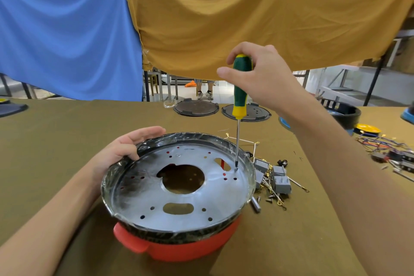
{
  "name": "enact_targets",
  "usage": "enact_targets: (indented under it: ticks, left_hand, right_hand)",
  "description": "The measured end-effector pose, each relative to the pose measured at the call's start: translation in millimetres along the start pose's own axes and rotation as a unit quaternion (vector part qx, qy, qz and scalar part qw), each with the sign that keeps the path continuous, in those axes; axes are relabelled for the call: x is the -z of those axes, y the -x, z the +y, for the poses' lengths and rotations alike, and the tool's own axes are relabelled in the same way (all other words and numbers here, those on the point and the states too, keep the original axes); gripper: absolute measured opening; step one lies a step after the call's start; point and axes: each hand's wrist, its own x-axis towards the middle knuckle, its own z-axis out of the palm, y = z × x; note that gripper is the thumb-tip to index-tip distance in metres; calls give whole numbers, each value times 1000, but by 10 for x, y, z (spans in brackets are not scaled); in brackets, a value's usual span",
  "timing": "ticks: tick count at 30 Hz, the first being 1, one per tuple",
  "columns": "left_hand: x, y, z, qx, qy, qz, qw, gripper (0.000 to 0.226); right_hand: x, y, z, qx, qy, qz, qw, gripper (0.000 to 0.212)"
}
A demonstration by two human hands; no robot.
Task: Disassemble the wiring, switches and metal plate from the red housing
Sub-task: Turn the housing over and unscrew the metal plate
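Right hand [257,78] grasps screwdriver [240,87], tip on plate [179,199] screw. Left hand [125,152] grips housing [179,246] rim. Keep shaft upright, press firmly.

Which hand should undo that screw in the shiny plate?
The right hand, probably. It already grips the screwdriver, whose tip sits on the metal plate near its right edge. The left hand holds the rim of the red housing, steadying it.

workshop | cloth-covered bench [67,141] | loose screws [270,197], wire bundles [380,144] | metal racks [349,83] behind hung sheets [246,17]
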Motion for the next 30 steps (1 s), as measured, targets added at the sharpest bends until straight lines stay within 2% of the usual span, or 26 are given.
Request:
enact_targets:
  ticks: [6,9,12,14,17,19,21,24,27,30]
  left_hand:
    - [-35,21,31,-4,5,3,1000,74]
    - [-50,25,37,-6,5,-3,1000,75]
    - [-42,17,33,-15,9,-9,1000,76]
    - [-15,14,43,-18,4,-19,1000,71]
    - [25,17,93,-10,-19,-29,999,66]
    - [33,49,150,1,-28,-25,999,55]
    - [26,75,246,-5,-83,-6,997,46]
    - [-111,42,527,-33,-262,-1,965,37]
    - [-478,-96,791,-40,-423,-97,900,24]
    - [-949,-261,846,-42,-521,-176,834,20]
  right_hand:
    - [28,-61,7,-27,-19,12,999,22]
    - [6,-31,12,-11,-25,-20,999,17]
    - [21,-23,15,8,-10,-7,1000,20]
    - [43,-46,11,-8,-15,2,1000,15]
    - [66,-68,13,-37,-41,8,998,20]
    - [52,-37,-1,-32,-43,-13,998,16]
    - [38,-10,9,-15,-24,-13,1000,18]
    - [72,-28,3,-9,-12,1,1000,14]
    - [100,-59,-8,-37,-32,-6,999,22]
    - [87,-39,-12,-28,-36,-20,999,16]
